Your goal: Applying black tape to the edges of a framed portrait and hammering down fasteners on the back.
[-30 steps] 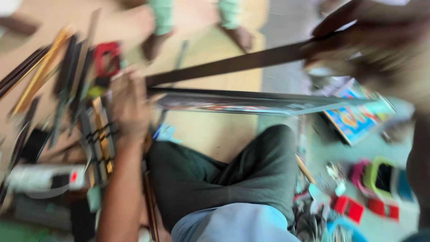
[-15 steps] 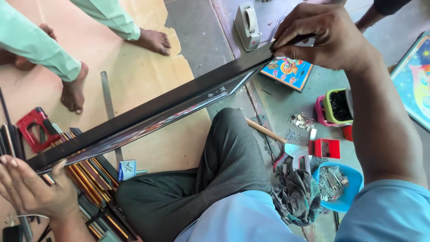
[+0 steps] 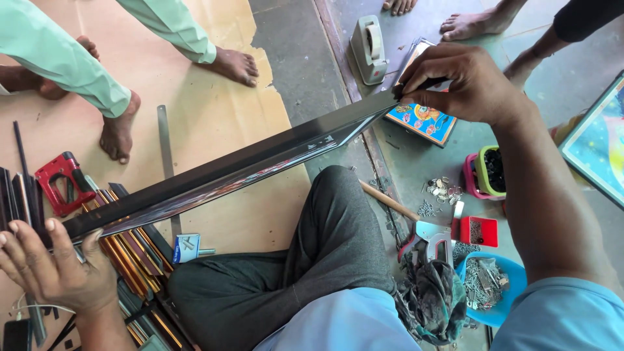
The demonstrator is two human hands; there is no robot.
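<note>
Head view looks down on a seated person holding a long dark frame (image 3: 234, 170) edge-on across the lap, running from about eight o'clock up to two o'clock. At its low end the left hand (image 3: 55, 270) is wrapped around the frame, fingers closed over it. At the high end the right hand (image 3: 465, 84) pinches the frame's corner tight. Under the left end lies a pile of gold and dark mouldings (image 3: 133, 250), with a red staple gun (image 3: 62, 182) at nine o'clock. A tape dispenser (image 3: 368, 49) sits at twelve o'clock, and a blue bowl (image 3: 495, 294) of small metal parts at four o'clock.
</note>
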